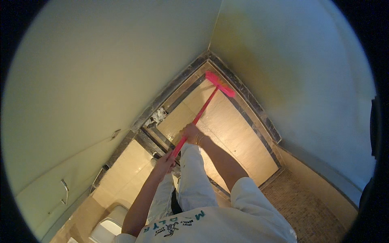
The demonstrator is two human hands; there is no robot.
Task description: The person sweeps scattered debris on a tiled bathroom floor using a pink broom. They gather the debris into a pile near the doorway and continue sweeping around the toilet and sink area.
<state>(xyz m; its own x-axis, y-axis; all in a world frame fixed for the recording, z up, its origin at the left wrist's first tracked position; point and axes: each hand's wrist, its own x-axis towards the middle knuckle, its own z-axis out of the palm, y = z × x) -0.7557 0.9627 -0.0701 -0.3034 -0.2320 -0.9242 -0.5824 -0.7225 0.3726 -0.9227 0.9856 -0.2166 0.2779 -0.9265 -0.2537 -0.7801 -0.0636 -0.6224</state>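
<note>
A pink long-handled broom point(203, 110) slants across the view, its pink head point(224, 88) resting on the tiled floor point(231, 124) near the far corner. Orange-tinted bristles show along the far side of that head. My right hand point(191, 133), with thin bangles at the wrist, wraps the handle about midway. Lower down, my left hand point(165, 164) grips the handle near its end. A crumpled white and dark heap point(158, 117) lies on the floor edge by the left wall, left of the broom; what it is made of is hard to tell.
Walls meet beyond the broom head, with dark stone skirting point(252, 97) along their base. A dark threshold point(152, 144) crosses the floor at left. A white bin-like container point(111, 224) stands lower left, below a metal wall fixture point(65, 191). Brown mosaic-like flooring point(297, 200) lies lower right.
</note>
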